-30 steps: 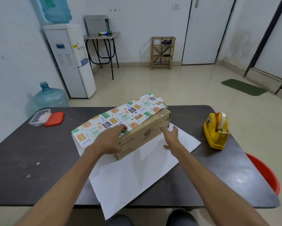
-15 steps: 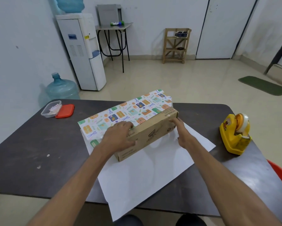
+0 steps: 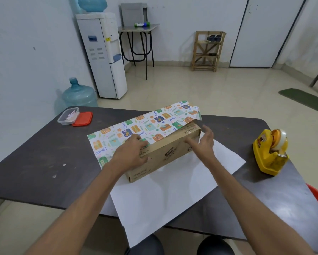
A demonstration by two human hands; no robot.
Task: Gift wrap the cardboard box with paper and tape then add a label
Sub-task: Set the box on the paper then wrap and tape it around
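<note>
Head view, one cardboard box (image 3: 173, 152), one paper sheet (image 3: 163, 199), two hands (image 3: 130, 153) (image 3: 203, 143)

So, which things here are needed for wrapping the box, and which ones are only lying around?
For the job: cardboard box, wrapping paper folded over it, yellow tape dispenser, left hand gripping the box, right hand open beside it.
Lying about: plastic container (contents unclear), red lid, water bottle, water dispenser, shoe rack.
</note>
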